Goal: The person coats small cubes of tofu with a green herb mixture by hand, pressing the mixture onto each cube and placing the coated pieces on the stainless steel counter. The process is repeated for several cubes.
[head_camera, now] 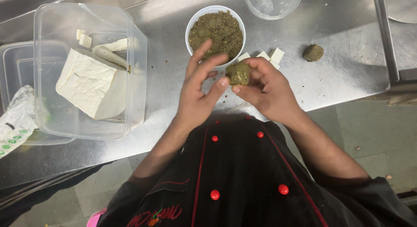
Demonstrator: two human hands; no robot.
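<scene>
The grip of the right hand [265, 85] is closed around a green-brown lump [237, 73], pinched between thumb and fingertips at the centre of the frame, above the edge of the steel surface [343, 75]. The left hand [200, 90] holds nothing; its fingers are spread loosely, with the thumb tip touching the lump's lower left side and the other fingers arched over it.

Just above the hands stands a white cup [215, 31] full of the same green-brown mix. Right of the cup lie a few small white cubes [271, 57], and further right a second lump [312, 52] rests alone on the surface. At the top edge sits a clear round tub [273, 4]. In the left of the frame a clear box [87, 70] holds a large white block [92, 85] and some cut white pieces [110, 51]. A printed wrapper [15, 120] lies at the far left.
</scene>
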